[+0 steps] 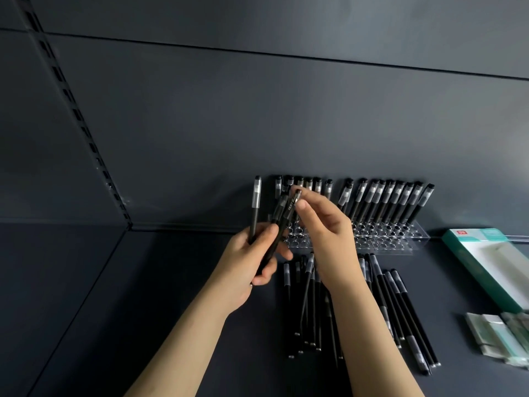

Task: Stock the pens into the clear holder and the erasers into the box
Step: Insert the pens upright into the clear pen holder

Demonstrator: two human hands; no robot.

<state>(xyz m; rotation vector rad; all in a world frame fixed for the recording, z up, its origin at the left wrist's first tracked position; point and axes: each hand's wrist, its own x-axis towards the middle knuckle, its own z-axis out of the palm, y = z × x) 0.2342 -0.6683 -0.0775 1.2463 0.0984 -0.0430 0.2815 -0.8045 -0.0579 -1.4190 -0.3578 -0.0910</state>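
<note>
Currently mid-stocking, pens phase. Left hand [252,253] is curled around a small bundle of black pens [276,224], caps up, fanned slightly; it serves as the feeder supply. Right hand [323,224] pinches the cap end of one pen from that bundle between thumb and forefinger, apparently drawing it out singly so that it can go into one hole.

Clear holder [383,239] stands at the back of the dark shelf [86,296], against the rear panel. Its back row is largely filled: upright pens [395,202] lean against the panel, which explains their common tilt. Front rows of holes show open.

Loose pens [400,310] lie flat on the shelf just in front of the holder, roughly parallel, within easy reach for the next bundle.

Erasers [501,336] sit in a wrapped cluster at the right edge; the box [486,259] lies beside them, further back. Neither is touched; whether the box holds any erasers, cannot tell.

Judgement: pens well under way, erasers not yet begun.
</note>
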